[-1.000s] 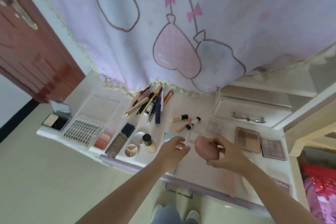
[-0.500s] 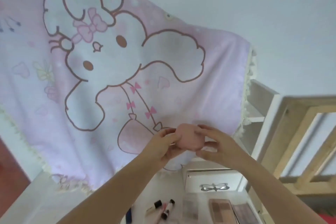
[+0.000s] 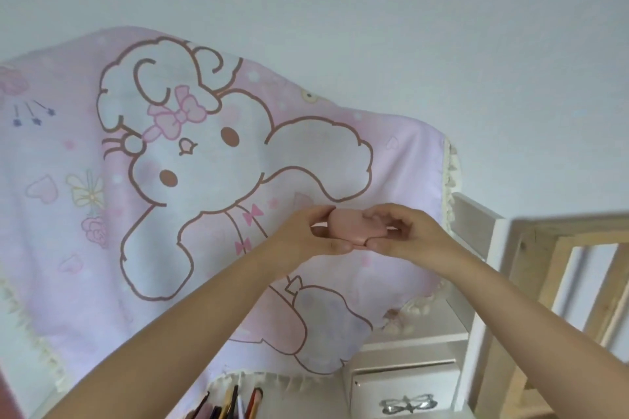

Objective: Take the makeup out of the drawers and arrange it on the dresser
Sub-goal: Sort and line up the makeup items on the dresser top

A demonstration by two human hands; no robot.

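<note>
A pink makeup sponge (image 3: 352, 227) is held up in the air in front of the cartoon cloth. My left hand (image 3: 306, 235) pinches its left side with thumb and fingertips. My right hand (image 3: 401, 235) grips its right side, fingers curled over the top and thumb below. At the bottom edge, the tips of several pencils and brushes (image 3: 231, 405) lie on the dresser top. A small white drawer (image 3: 405, 388) with a silver bow handle (image 3: 408, 405) sits shut at the lower right.
A pink cloth with a cartoon dog (image 3: 177, 187) hangs behind the dresser, fringed along its edge. White shelving (image 3: 476, 282) and a pale wooden frame (image 3: 561, 265) stand at the right. A plain white wall fills the top.
The view has tilted up from the dresser top to the cloth and wall. Both hands rose with the sponge; my left hand, empty a second ago, now pinches it too.
</note>
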